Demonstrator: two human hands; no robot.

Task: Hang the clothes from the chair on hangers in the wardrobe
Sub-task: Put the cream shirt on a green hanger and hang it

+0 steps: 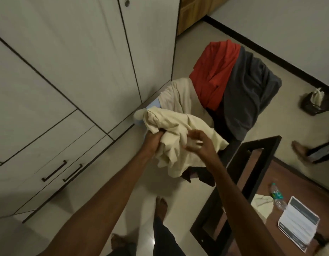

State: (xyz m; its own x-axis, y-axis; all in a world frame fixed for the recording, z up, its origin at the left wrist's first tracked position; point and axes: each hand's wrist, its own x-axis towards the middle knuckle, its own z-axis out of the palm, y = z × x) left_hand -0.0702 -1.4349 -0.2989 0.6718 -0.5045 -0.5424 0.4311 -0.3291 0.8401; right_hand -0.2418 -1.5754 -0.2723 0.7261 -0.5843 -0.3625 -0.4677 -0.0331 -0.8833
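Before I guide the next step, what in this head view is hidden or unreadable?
- Chair: buried under red garment and grey garment.
- Wardrobe interior, hangers: doors closed.
- Right hand fingers: motion-blurred against the cream garment.
- Booklet text: too small.
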